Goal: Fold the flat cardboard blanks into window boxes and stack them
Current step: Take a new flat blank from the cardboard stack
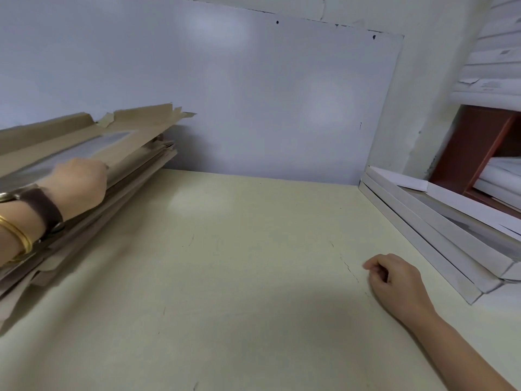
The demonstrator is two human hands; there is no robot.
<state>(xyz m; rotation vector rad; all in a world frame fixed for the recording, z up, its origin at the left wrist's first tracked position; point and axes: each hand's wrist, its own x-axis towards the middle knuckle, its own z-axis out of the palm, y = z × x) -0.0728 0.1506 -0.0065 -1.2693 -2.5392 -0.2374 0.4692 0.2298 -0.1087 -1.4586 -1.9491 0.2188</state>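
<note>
A pile of flat brown cardboard blanks [135, 153] lies along the left side of the pale table [239, 263]. The top blank [132, 128] has a clear window panel and is lifted at its far edge. My left hand [76, 184], with a dark watch strap and gold bangles on the wrist, grips the near edge of that top blank, fingers curled under it. My right hand [394, 280] rests on the table at the right with its fingers loosely curled, holding nothing. A stack of folded white window boxes [439, 244] sits just beyond it.
A grey-white board [253, 94] leans on the wall behind the table. At the far right a reddish-brown shelf [473, 148] holds more white boxes [496, 176]. Bare table surface lies between the two stacks.
</note>
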